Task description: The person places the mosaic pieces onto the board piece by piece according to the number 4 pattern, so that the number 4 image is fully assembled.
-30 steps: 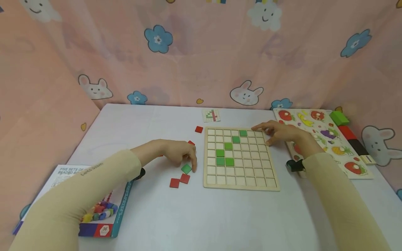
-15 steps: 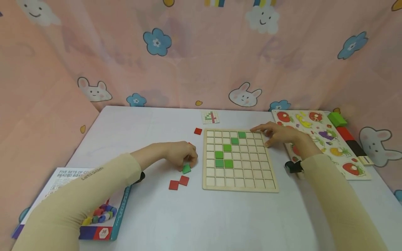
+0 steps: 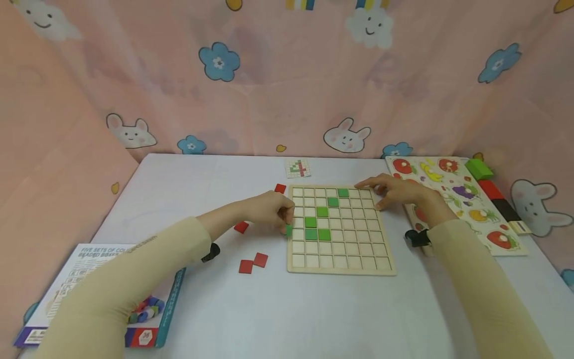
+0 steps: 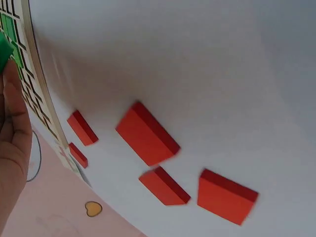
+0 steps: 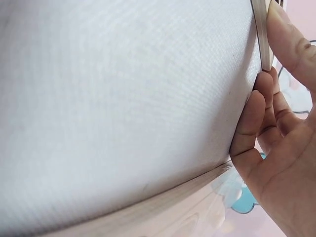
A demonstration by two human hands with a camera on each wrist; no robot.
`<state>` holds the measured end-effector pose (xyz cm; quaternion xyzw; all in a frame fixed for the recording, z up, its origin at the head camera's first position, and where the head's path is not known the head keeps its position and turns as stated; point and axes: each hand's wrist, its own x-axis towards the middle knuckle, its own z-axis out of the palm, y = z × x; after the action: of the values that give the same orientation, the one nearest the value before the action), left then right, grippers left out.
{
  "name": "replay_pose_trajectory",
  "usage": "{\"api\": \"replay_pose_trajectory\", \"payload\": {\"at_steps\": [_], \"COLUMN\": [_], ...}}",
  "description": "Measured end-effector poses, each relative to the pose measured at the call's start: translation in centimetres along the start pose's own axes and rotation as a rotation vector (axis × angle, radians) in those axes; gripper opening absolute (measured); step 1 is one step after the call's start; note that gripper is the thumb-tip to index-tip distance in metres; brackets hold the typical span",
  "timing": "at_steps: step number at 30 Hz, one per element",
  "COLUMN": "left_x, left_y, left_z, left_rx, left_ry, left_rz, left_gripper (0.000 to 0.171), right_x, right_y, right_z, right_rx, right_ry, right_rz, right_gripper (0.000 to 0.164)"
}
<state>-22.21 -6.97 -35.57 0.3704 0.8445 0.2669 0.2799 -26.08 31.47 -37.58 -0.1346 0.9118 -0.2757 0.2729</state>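
Observation:
My left hand [image 3: 266, 207] pinches a green square tile [image 3: 289, 230] at the left rim of the wooden grid board [image 3: 354, 262]. In the left wrist view that green tile [image 4: 5, 50] sits at the fingertips, close by the grid. Several green tiles [image 3: 322, 212] lie in the board's cells, most in a diagonal line. At the board's far right corner rests my right hand [image 3: 396, 192], its index finger along the far edge and its thumb at the right edge. The right wrist view has the thumb on the board's edge [image 5: 264, 44] and other fingers beside it on the table.
Several loose red tiles [image 3: 245, 266] lie left of the board. Behind it is a small pattern card [image 3: 298, 168]. A fruit puzzle board [image 3: 484, 234] and coloured blocks [image 3: 493, 190] stand at the right, and a printed box [image 3: 168, 311] lies under the left forearm.
My left hand has picked up the green tile from the table and carried it right, to the board's left rim. The red tile under the hand now shows. My right hand stays in place.

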Motion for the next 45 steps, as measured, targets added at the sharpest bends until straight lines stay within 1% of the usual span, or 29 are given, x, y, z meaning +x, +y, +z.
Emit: {"api": "replay_pose_trajectory", "payload": {"at_steps": [3, 6, 9, 12, 17, 21, 23, 26, 30, 33, 36, 38, 40, 41, 45], "left_x": [0.9, 2.1, 3.4, 4.5, 5.7, 6.3, 6.5, 6.5, 6.4, 6.2, 6.1, 6.1, 6.1, 6.0, 5.4], "left_y": [1.1, 2.3, 3.4, 4.4, 5.4, 5.8, 6.0, 6.3, 6.7, 6.8, 6.6, 6.1, 5.4, 5.0, 2.5], "left_z": [0.5, 1.3, 2.3, 3.3, 4.9, 5.9, 6.3, 6.6, 6.5, 6.4, 6.2, 5.7, 4.9, 4.3, 0.9], "left_rx": [-0.071, -0.112, -0.128, -0.127, -0.117, -0.103, -0.095, -0.036, 0.051, 0.105, 0.176, 0.212, 0.236, 0.231, 0.206], "left_ry": [0.102, 0.200, 0.260, 0.276, 0.269, 0.280, 0.290, 0.293, 0.277, 0.271, 0.261, 0.254, 0.251, 0.250, 0.259], "left_rz": [0.011, 0.018, 0.026, 0.018, -0.023, -0.030, -0.023, -0.006, 0.006, 0.002, -0.001, -0.006, -0.008, -0.014, -0.027], "left_gripper": [0.014, 0.014, 0.013, 0.011, 0.007, 0.007, 0.006, 0.006, 0.005, 0.002, 0.010, 0.016, 0.020, 0.020, 0.011], "right_x": [0.1, 0.1, 0.2, 0.1, -0.1, -0.1, -0.1, -0.1, -0.2, -0.2, -0.1, -0.1, -0.1, -0.1, -0.3], "right_y": [-0.1, -0.2, -0.1, -0.1, -0.2, -0.3, -0.2, -0.2, -0.2, -0.1, -0.1, -0.1, -0.2, -0.2, -0.2], "right_z": [0.0, 0.1, 0.1, 0.1, 0.1, 0.2, 0.2, 0.2, 0.2, 0.3, 0.3, 0.3, 0.3, 0.3, 0.3], "right_rx": [0.000, 0.005, -0.004, -0.009, -0.010, -0.011, -0.012, -0.013, -0.007, -0.005, -0.003, -0.006, -0.003, 0.000, 0.021], "right_ry": [0.006, 0.005, 0.001, 0.002, 0.009, 0.003, 0.007, 0.013, 0.019, 0.022, 0.024, 0.026, 0.023, 0.020, 0.013], "right_rz": [0.008, 0.010, 0.003, 0.002, 0.003, -0.010, -0.008, -0.014, -0.016, -0.003, 0.005, 0.007, -0.001, -0.008, -0.031], "right_gripper": [0.066, 0.066, 0.066, 0.067, 0.067, 0.066, 0.066, 0.066, 0.066, 0.067, 0.066, 0.066, 0.066, 0.066, 0.066]}}
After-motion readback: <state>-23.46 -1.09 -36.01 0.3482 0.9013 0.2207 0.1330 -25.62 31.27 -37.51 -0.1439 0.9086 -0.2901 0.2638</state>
